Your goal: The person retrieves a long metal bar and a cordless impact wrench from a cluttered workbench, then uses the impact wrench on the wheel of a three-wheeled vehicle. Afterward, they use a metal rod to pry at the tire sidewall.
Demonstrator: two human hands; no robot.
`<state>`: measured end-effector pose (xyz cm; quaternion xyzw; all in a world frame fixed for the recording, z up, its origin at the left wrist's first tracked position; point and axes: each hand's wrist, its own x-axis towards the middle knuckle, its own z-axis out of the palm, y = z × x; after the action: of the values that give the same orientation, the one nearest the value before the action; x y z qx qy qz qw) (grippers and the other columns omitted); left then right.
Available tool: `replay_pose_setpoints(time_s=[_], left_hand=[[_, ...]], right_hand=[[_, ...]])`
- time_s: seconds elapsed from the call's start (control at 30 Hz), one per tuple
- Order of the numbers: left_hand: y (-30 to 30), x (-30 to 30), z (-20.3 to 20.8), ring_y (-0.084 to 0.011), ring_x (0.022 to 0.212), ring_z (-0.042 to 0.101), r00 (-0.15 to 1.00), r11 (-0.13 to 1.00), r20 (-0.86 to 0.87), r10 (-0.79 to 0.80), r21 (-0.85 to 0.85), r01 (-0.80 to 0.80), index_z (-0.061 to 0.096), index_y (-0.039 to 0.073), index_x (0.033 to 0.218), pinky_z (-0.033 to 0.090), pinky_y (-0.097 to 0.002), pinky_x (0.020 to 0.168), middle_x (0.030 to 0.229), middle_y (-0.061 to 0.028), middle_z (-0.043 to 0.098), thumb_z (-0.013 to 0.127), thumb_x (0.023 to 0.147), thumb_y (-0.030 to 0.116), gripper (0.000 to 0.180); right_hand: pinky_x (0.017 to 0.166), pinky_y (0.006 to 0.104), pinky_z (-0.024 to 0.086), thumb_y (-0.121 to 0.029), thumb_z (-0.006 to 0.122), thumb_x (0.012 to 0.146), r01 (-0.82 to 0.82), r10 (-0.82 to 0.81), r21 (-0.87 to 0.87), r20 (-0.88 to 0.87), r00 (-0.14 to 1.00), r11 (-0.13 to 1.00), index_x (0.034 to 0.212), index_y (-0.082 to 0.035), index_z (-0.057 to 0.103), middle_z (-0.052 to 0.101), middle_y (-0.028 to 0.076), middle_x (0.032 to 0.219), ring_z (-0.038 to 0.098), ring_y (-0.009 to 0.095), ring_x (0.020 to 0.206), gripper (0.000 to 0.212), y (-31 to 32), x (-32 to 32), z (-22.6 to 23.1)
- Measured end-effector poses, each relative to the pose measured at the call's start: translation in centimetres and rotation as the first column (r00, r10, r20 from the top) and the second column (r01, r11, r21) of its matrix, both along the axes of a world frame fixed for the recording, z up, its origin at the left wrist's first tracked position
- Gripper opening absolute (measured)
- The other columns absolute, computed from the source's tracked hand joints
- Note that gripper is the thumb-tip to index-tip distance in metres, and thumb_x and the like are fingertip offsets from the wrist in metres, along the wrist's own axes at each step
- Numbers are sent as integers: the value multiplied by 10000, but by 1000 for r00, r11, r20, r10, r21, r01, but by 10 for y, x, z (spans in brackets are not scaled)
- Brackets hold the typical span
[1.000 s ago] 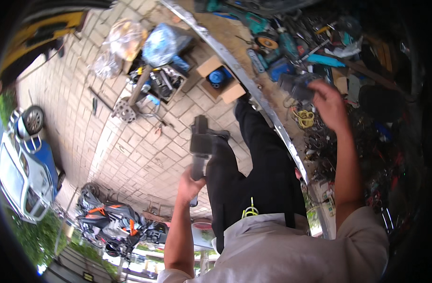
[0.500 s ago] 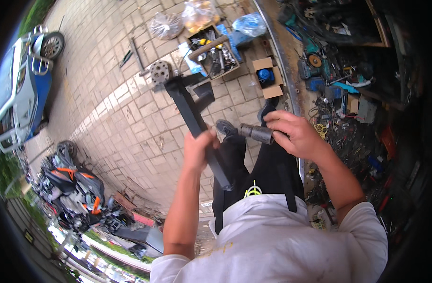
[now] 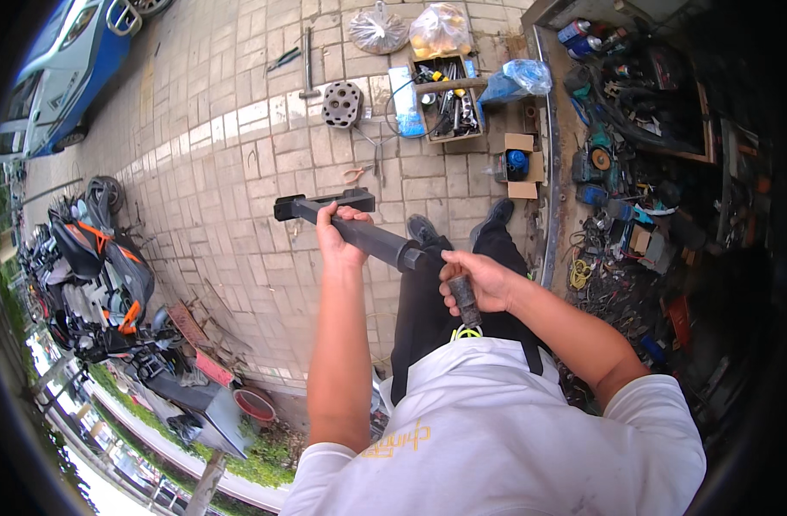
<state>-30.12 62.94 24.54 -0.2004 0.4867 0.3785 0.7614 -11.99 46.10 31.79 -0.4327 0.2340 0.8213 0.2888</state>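
In front of my legs, my left hand is closed around a black metal bar tool. Its far end carries a crosspiece with short jaws, and its near end narrows to a stub pointing at my right hand. My right hand grips a dark, worn cylindrical metal piece that hangs down past the fingers. The right fingertips are close to the stub; whether they touch it, I cannot tell. A round metal part with several holes lies on the paving beyond the tool.
A box of hand tools stands ahead, with plastic bags behind it. Nearer sits an open carton holding a blue item. A hammer and pliers lie on the paving. Cluttered tools fill the right; a motorcycle stands left.
The bar tool has swung from steep to nearly level, its near end now by my right hand. My right hand has come nearer my body, and the cylindrical piece has turned to point down.
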Motion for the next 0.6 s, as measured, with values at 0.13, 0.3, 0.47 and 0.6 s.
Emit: replay_pose_setpoints(time_s=[0.13, 0.3, 0.47, 0.6], left_hand=[[-15, -26, -19, -113, 516, 451, 997, 998, -62, 53, -41, -55, 433, 99, 657, 446, -285, 559, 580, 19, 462, 582, 783, 112, 195], [-30, -43, -31, -93, 521, 461, 989, 998, -149, 18, 58, -10, 446, 114, 693, 443, -287, 548, 605, 39, 456, 589, 797, 125, 178], [-31, -42, -26, -123, 559, 459, 975, 987, -221, 8, 159, 28, 470, 111, 745, 421, -300, 561, 642, 13, 464, 570, 818, 135, 126], [-27, -41, -15, -120, 548, 453, 968, 978, -249, 11, 206, 42, 467, 119, 737, 419, -300, 565, 634, 15, 460, 590, 812, 140, 145]], right_hand=[[543, 338, 485, -238, 625, 878, -28, 15, 249, 54, 998, 968, 1037, 8, 536, 582, 94, 724, 567, 168, 594, 306, -9, -20, 3], [577, 362, 475, -233, 694, 786, -723, 381, 298, 692, 613, 623, 917, 37, 548, 578, 100, 703, 567, 188, 607, 334, -5, -33, 10], [704, 432, 481, -243, 707, 734, -931, 188, 90, 968, 165, 353, 926, 47, 590, 613, 226, 802, 619, 366, 774, 367, 3, -49, 9], [594, 368, 503, -294, 729, 760, -923, 287, 66, 940, 186, 380, 931, 55, 599, 603, 176, 813, 611, 275, 643, 410, 8, -46, 5]])
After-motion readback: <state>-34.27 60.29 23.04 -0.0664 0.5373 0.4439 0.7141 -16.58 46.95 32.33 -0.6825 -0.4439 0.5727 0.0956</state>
